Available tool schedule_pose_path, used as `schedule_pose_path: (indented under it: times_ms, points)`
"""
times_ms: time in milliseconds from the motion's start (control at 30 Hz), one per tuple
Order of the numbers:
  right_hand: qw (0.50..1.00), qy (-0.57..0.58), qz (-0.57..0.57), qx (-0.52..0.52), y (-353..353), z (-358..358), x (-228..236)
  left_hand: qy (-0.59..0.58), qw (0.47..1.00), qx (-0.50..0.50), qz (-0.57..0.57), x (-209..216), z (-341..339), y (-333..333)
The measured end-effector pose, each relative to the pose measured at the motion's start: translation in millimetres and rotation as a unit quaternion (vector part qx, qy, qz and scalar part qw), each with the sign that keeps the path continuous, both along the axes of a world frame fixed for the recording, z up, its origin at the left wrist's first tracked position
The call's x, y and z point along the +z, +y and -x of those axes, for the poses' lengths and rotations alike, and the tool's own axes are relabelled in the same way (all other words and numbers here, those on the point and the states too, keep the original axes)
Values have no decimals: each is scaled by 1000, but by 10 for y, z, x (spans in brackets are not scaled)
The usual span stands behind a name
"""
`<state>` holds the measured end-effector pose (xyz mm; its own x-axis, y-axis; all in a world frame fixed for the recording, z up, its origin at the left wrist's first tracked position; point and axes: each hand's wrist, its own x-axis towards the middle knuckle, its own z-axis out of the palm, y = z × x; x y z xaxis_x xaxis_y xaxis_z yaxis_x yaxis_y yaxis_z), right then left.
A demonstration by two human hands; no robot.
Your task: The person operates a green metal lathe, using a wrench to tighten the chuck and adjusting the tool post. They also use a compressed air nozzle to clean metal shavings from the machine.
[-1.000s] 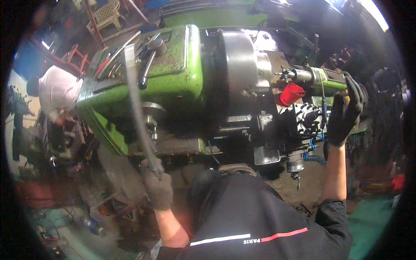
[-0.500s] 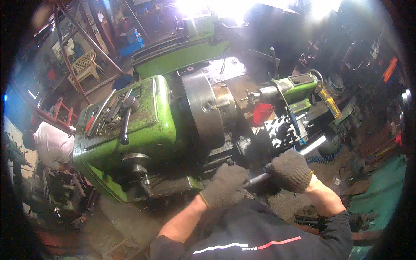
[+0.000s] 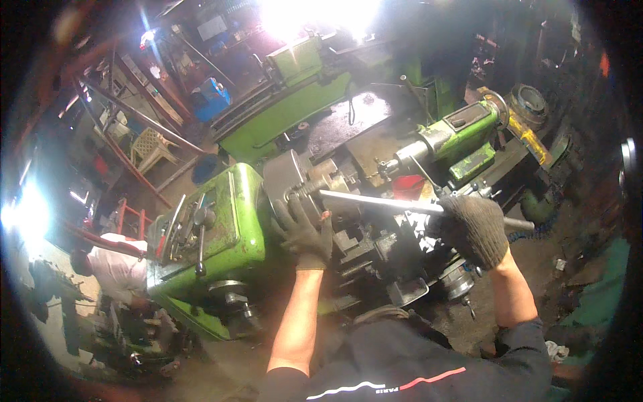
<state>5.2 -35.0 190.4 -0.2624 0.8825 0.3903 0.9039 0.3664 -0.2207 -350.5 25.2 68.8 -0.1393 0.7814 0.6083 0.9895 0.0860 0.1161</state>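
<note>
Both hands gloved in dark knit. Right hand (image 3: 474, 228): fingers wrapped tight round a long steel bar (image 3: 382, 201), gripping near its outer end. Bar lies roughly level, its far end entering the chuck (image 3: 284, 181) of a green lathe (image 3: 221, 228). Left hand (image 3: 303, 231): fingers spread, resting against the chuck just below the bar where it goes in. Red cup (image 3: 407, 186) sits behind the bar. Another person in a white shirt (image 3: 120, 268) at far left.
</note>
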Motion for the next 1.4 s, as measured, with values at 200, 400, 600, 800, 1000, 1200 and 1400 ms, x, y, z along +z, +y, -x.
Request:
schedule_pose_path:
  times_ms: [200,400,600,800,1000,1200,1400]
  points:
    - [996,41,2,74,796,469,223,15,991,114,74,246,23,352]
    - [997,30,39,67,1583,1143,153,-96,954,138,249,903,131,1142]
    - [993,45,108,27,2082,1527,159,-116,926,153,324,1101,323,1664]
    - [988,-42,146,39,2224,1809,354,-106,920,125,356,1032,406,1804]
    - [981,-127,148,9,2347,2211,647,-154,925,91,335,1082,401,1707]
    - [964,-151,174,-129,2059,2624,642,-44,973,-48,220,718,439,1714]
    - [960,-180,74,-201,1219,1931,610,-27,957,-243,157,669,564,1852]
